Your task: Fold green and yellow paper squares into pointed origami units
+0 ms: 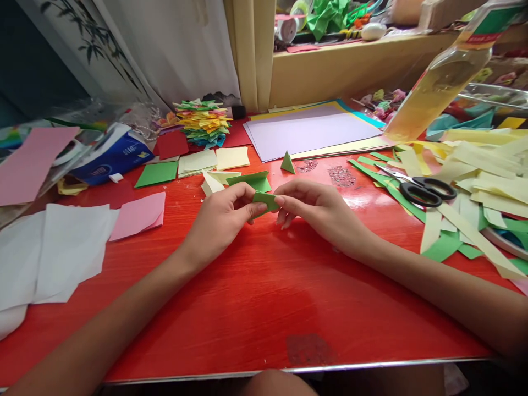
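Note:
A small folded piece of green paper (265, 201) is pinched between my two hands above the red table (264, 286). My left hand (225, 217) grips its left side with thumb and fingers. At its right end, my right hand (315, 209) closes thumb and forefinger on the edge. Just behind the hands lie a folded green sheet (253, 180) and folded cream papers (214, 181), partly hidden by my left hand. A little folded green triangle (287, 162) stands upright beyond my fingers.
Black-handled scissors (427, 190) lie among paper strips (487, 176) at right, near a tilted-looking bottle (441, 77). Large lilac sheets (309, 131) lie at the back beside a stack of folded papers (205, 124). White sheets (74, 247), pink squares (140, 215) and a blue packet (111, 157) occupy the left.

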`<state>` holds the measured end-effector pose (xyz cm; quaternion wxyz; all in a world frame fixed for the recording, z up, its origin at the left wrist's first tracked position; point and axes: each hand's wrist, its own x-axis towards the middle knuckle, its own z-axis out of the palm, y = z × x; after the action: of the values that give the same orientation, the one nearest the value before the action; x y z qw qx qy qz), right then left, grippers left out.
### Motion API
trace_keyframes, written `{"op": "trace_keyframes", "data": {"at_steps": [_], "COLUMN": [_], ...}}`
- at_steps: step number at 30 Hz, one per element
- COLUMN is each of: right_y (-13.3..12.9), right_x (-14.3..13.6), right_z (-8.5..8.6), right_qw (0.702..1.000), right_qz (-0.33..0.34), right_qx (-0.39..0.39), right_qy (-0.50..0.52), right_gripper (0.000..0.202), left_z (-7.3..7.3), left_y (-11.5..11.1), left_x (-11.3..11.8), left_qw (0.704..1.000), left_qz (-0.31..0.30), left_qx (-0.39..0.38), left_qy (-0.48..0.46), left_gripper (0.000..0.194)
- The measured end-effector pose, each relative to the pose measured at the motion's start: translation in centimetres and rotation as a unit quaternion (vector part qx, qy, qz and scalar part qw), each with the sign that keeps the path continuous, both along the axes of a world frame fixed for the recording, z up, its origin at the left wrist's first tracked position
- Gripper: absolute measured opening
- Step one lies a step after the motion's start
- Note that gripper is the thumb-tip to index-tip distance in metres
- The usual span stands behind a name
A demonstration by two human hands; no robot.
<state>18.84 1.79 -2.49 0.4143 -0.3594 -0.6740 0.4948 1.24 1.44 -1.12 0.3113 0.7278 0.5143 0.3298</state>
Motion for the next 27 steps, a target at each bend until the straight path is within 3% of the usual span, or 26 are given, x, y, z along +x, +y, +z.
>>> {"op": "trace_keyframes", "data": {"at_steps": [11,20,23,27], "right_y": [0.23,0.1,0.35,0.87], "right_x": [0.03,-0.25,-0.12,0.25], "right_z": [-0.38,-0.14,-0.31,-0.56], "right_qw": [0.998,0.997,0.996,0.998], "right_qz": [0.031,-0.055,-0.069,-0.053], "right_qx": [-0.023,-0.01,0.009,-0.003], "right_qy": [-0.041,-0.048,-0.064,-0.016], "right_gripper": [0.02,0.019,0.016,0.011], "left_z": [-0.28,-0.32,-0.48,-0.57], "left_y": [0.02,0.14,0.24,0.45], "left_x": [0.09,0.19,0.21,0.11], "left_qw": [1.0,0.998,0.994,0.986], "left_qz": [0.008,0.008,0.001,-0.008], "left_qx": [-0.012,-0.05,-0.065,-0.059], "left_qy": [-0.016,-0.037,-0.086,-0.155], "left_gripper": [0.021,0.017,0.01,0.017]}}
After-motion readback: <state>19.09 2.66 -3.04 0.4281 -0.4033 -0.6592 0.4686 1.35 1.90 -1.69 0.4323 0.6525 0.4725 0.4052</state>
